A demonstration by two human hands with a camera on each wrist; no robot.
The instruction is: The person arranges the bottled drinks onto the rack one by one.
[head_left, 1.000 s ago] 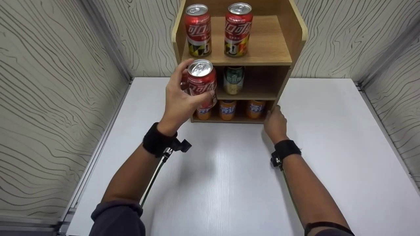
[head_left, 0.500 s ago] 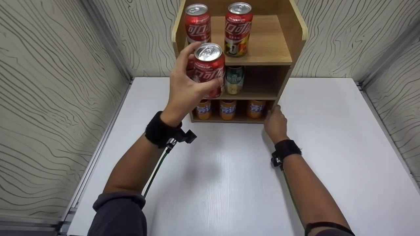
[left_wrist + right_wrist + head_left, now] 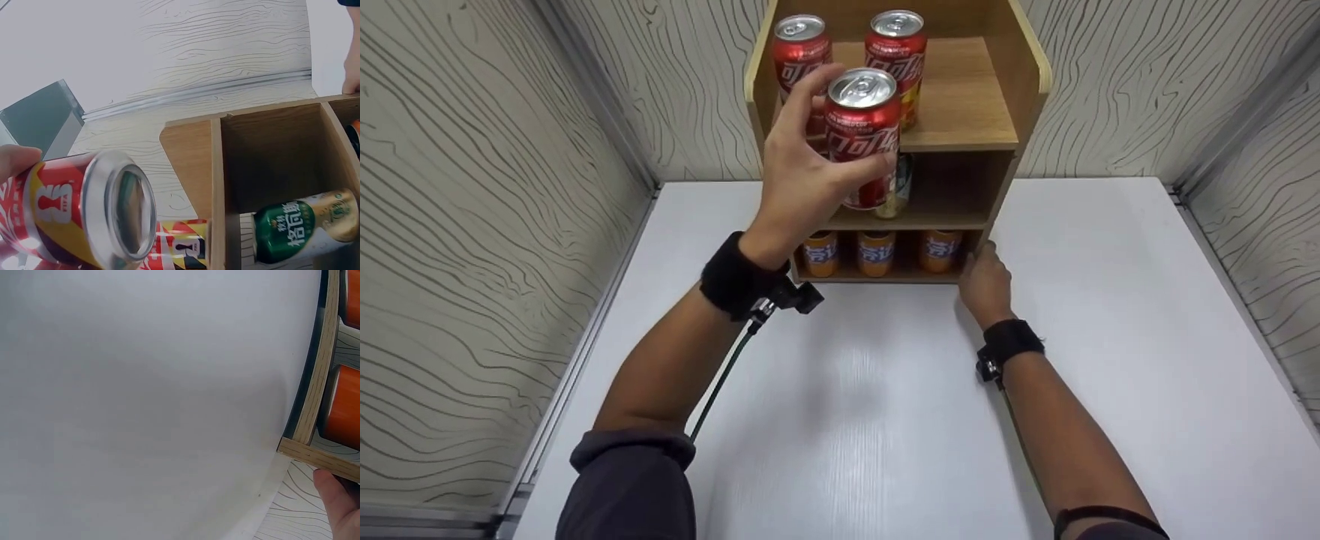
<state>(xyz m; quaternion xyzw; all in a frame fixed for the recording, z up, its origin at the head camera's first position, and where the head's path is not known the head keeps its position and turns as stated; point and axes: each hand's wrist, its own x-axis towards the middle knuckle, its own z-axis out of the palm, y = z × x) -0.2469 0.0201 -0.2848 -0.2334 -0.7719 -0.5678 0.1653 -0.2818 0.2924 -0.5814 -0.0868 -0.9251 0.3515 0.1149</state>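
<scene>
My left hand (image 3: pixel 810 176) grips a red soda can (image 3: pixel 861 120) round its side, thumb across the front, and holds it up before the wooden shelf (image 3: pixel 960 142). In the left wrist view the held can (image 3: pixel 62 208) shows its silver base, with the shelf's compartments beside it. Two more red cans stand on the top level, a left one (image 3: pixel 800 52) and a right one (image 3: pixel 896 56), both partly covered by the held can and hand. My right hand (image 3: pixel 987 289) rests at the shelf's lower right side; its fingers are partly hidden behind the side panel.
A green and gold can (image 3: pixel 306 225) lies within the middle level, mostly hidden behind the held can in the head view. Three orange cans (image 3: pixel 876 253) stand on the bottom level. The shelf stands at the back of a white table (image 3: pixel 847 420), close to patterned walls (image 3: pixel 472 225).
My left hand has raised the red soda can and carried it to the right, from before the lower levels to the top level's front edge. The right hand stays at the shelf's side.
</scene>
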